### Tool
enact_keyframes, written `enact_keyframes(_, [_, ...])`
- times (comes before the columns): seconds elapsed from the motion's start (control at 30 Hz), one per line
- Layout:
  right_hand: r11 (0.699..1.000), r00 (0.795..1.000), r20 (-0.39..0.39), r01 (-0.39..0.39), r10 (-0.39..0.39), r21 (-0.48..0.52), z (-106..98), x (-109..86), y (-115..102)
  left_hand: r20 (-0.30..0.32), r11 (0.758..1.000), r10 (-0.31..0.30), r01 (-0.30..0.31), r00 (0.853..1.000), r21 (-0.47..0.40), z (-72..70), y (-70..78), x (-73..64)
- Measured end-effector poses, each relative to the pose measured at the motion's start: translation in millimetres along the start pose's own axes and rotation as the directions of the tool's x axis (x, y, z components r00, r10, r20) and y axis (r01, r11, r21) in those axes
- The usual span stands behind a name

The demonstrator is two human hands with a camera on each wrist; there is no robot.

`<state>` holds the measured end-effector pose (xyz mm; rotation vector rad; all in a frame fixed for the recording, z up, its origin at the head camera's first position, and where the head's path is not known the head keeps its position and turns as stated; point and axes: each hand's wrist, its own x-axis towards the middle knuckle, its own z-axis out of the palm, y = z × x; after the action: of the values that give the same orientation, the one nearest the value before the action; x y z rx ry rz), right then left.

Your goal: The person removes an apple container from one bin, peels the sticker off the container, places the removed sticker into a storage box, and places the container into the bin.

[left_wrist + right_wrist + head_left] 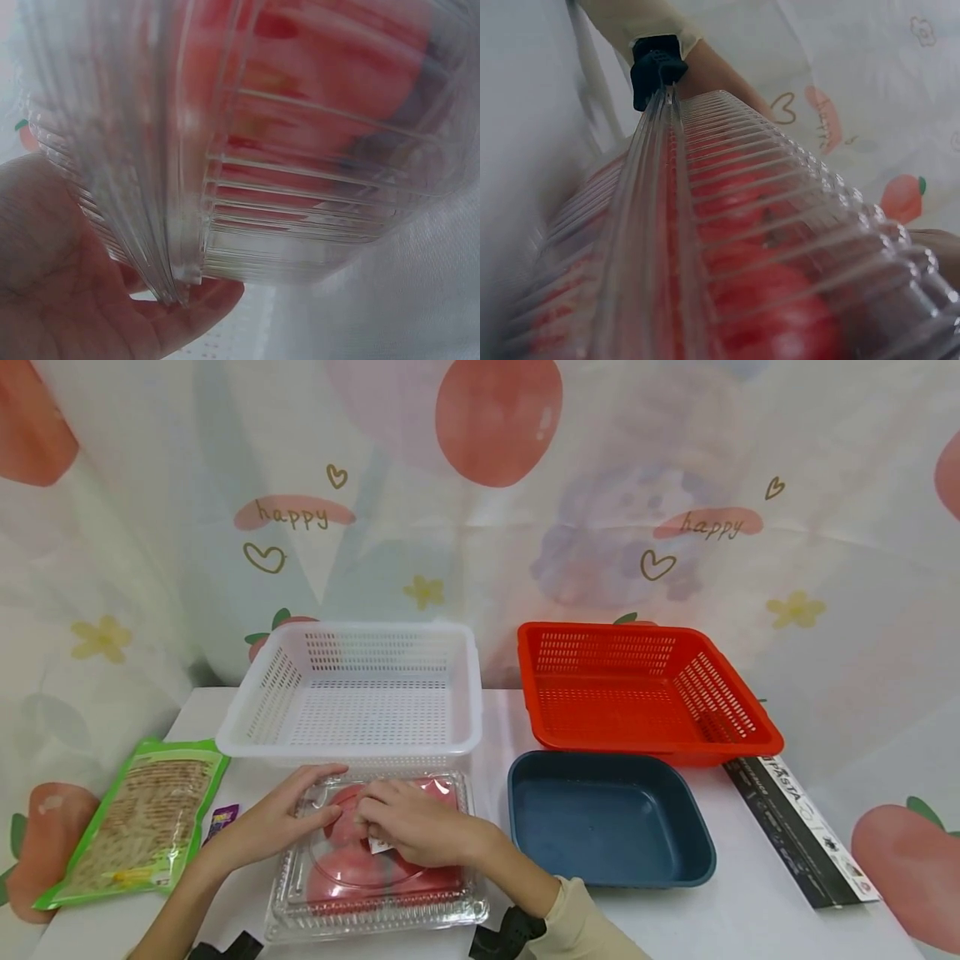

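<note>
A clear plastic clamshell box (382, 902) with ribbed sides lies on the table in the head view, red rounded contents showing through it. My left hand (281, 818) grips its left side, thumb on the lid; in the left wrist view, the fingers (202, 319) curl beneath the rim. Over the lid, my right hand (420, 822) has its fingers curled at a small white label (380, 845). The fingertips there are hidden behind the hand. The right wrist view shows the ribbed wall of the box (765, 202) up close.
Behind the box stands a white basket (348, 750), with a red basket (652, 743) to its right. A dark blue basin (611, 827) sits right of the box. A black pasta box (802, 835) lies far right; a green-edged bag (161, 810) and small purple packet (222, 818) lie left.
</note>
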<state>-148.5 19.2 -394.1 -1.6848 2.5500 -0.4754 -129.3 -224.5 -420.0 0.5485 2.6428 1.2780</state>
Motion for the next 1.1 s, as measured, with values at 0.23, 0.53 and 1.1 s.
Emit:
enact_keyframes(0.23, [0.991, 0.996, -0.057, 0.075, -0.069, 0.113, 0, 1.1, 7, 0.000, 1.000, -0.005, 0.005, 1.000, 0.010, -1.3, 1.2, 0.6])
enact_keyframes(0.53, [0.973, 0.982, -0.153, 0.141, -0.113, 0.182, 1, 1.6, 11, 0.013, 1.000, -0.009, 0.009, 1.000, -0.001, -0.8, 0.1, 0.1])
enact_keyframes(1.1, [0.977, 0.985, -0.157, 0.095, -0.066, 0.190, 2, -0.7, 11, 0.002, 1.000, -0.027, 0.027, 1.000, -0.004, 0.0, 1.3, -2.4])
